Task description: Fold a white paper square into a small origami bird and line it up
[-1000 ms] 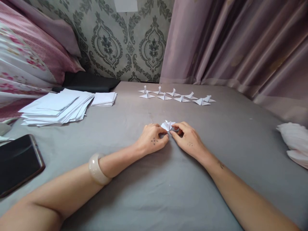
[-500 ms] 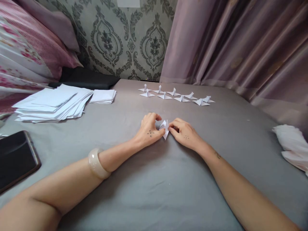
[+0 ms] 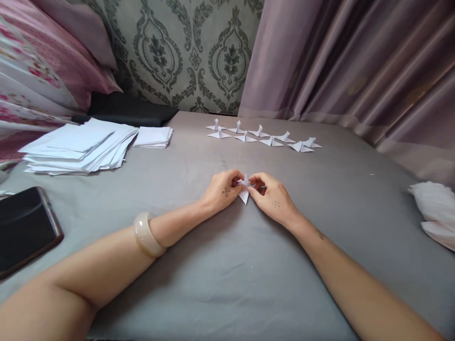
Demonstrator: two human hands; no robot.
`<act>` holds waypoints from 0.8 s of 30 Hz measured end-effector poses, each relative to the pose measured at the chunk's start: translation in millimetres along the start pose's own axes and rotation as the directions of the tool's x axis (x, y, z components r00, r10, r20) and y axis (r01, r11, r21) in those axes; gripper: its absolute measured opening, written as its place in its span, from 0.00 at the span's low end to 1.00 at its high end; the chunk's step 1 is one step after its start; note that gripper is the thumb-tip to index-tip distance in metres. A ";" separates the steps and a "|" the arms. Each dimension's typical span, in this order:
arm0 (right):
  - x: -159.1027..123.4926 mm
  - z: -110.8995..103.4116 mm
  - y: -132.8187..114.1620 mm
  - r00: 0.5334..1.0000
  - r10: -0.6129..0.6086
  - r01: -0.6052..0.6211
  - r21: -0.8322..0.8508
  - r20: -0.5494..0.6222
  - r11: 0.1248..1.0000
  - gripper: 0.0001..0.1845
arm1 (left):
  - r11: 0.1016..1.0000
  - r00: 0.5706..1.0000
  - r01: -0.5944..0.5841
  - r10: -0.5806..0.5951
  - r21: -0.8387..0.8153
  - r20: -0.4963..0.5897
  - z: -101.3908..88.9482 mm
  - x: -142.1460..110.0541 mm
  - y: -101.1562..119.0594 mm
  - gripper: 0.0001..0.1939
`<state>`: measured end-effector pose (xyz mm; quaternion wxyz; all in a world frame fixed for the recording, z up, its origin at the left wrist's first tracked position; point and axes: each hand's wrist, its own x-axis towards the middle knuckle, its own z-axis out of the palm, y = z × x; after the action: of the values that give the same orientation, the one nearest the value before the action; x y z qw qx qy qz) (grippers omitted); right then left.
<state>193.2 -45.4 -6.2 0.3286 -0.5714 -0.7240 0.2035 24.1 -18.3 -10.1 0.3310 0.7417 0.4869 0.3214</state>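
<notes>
A small white folded paper piece (image 3: 244, 188) is pinched between both my hands over the grey sheet (image 3: 227, 284). My left hand (image 3: 223, 189), with a pale bangle on its wrist, grips the piece from the left. My right hand (image 3: 272, 199) grips it from the right with thumb and fingers. One point of the piece hangs down between my fingertips. Beyond my hands, several finished folded paper birds (image 3: 263, 136) stand in two rows.
A loose pile of white paper sheets (image 3: 80, 147) and a small stack of square sheets (image 3: 153, 137) lie at the left. A dark phone (image 3: 24, 229) is near the left edge. White cloth (image 3: 435, 210) is at the right. Pillows, patterned wall and curtain stand behind.
The paper piece has been turned from lying flat under my fingers to held upright between both hands, with a point now hanging down. My hands have closed in on it.
</notes>
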 end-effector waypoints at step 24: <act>1.3 1.4 -0.2 0.997 0.079 -0.078 0.082 0.001 0.994 0.09 | 0.986 0.996 -0.090 0.088 0.138 0.019 -0.5 0.3 3.4 0.07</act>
<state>191.8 -44.1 -6.7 0.3443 -0.5858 -0.6916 0.2449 25.5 -19.0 -7.0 0.2668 0.7860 0.4724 0.2965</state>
